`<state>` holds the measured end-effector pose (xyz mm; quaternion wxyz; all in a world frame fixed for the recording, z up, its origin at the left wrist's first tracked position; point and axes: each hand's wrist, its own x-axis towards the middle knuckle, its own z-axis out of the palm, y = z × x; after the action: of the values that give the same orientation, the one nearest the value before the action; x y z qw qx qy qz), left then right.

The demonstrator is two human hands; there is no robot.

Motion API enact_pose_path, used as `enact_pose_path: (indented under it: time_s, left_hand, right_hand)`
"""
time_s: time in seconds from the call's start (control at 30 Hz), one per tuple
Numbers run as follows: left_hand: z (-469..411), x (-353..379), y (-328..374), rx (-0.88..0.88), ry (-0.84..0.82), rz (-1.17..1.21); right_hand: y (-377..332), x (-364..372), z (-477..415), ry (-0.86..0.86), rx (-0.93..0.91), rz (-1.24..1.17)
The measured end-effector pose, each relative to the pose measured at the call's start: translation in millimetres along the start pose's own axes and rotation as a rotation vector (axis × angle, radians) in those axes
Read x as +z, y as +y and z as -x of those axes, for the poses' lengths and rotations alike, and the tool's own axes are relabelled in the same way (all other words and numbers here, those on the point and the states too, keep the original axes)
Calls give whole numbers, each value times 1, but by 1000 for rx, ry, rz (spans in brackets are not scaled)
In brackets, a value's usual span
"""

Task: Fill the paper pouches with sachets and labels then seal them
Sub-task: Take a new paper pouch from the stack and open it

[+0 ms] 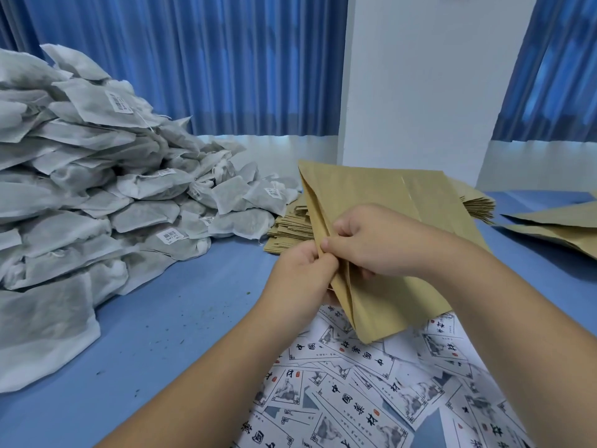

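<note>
A brown paper pouch (381, 202) is held up in mid-air above the blue table (181, 305). My left hand (302, 276) pinches its left edge near the mouth. My right hand (371, 244) grips the same edge from the other side, thumb on the front and fingers curled behind the paper. A big heap of white mesh sachets (84, 195) fills the left side. Printed white labels (365, 386) lie scattered below my forearms. Behind the held pouch a stack of flat brown pouches (290, 226) rests on the table.
More brown pouches (559, 226) lie at the far right edge. A white pillar (420, 92) and blue curtains (210, 59) stand behind the table. Small green crumbs (181, 318) dot the blue surface between the sachets and the labels.
</note>
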<state>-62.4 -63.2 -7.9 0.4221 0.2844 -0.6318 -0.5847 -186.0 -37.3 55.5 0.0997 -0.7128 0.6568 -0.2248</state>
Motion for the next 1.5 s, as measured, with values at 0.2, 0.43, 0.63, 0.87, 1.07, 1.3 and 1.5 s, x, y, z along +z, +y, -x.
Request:
enact_pose_path:
  time_s: [0.2, 0.43, 0.63, 0.87, 1.07, 1.3, 1.5]
  left_hand:
    - [-1, 3, -1, 11, -9, 119]
    - [-3, -1, -2, 35, 191, -36]
    - [-1, -5, 10, -42, 169, 17]
    - [1, -6, 9, -85, -32, -175]
    - [-1, -3, 10, -125, 61, -24]
    - [1, 0, 17, 24, 160, 136]
    - [-1, -6, 15, 27, 275, 100]
  right_hand:
    - [1, -5, 1, 2, -11, -38]
    - [-13, -8, 7, 133, -114, 136]
    - [-29, -10, 12, 103, -119, 261]
    - [-41, -11, 15, 154, -169, 367]
    - [-60, -16, 24, 385, -232, 327]
    - [-72, 15, 24, 353, 67, 536]
    - [-64, -1, 21, 413, 91, 511]
